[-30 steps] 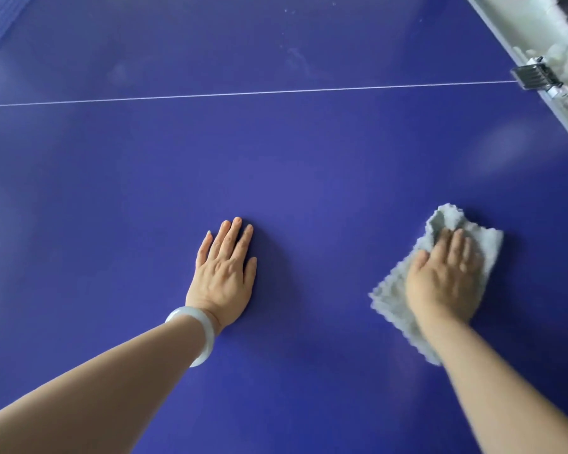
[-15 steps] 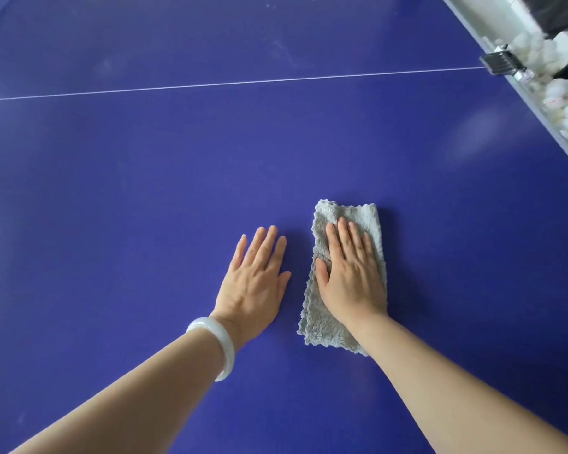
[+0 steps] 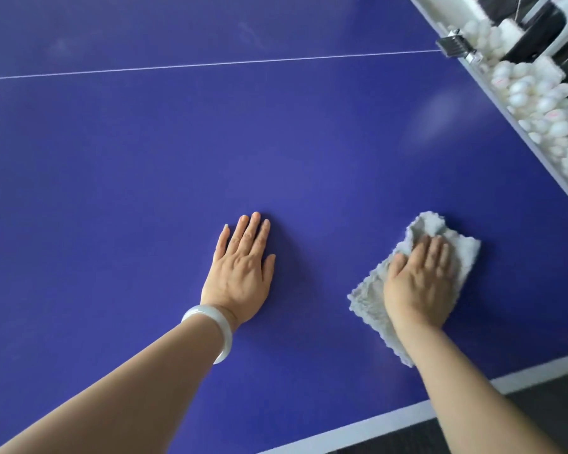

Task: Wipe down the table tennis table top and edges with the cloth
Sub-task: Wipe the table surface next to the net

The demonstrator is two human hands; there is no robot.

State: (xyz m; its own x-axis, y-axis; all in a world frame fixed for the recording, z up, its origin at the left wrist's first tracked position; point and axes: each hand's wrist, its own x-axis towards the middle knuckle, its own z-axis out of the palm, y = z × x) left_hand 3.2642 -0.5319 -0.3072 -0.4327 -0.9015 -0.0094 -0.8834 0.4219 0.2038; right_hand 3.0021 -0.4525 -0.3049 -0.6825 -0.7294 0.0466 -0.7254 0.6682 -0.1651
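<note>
The right hand (image 3: pixel 418 283) lies flat on the cloth (image 3: pixel 371 303), fingers straight, pressing it to the table (image 3: pixel 145 191) near its white edge. The left hand (image 3: pixel 241 273) rests palm-down beside it, fingers straight and together.

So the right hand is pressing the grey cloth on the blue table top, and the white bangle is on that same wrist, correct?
Not quite: the head view shows the white bangle on the wrist of the left hand, which lies flat on the blue table top. The right hand does press the grey cloth there.
</note>
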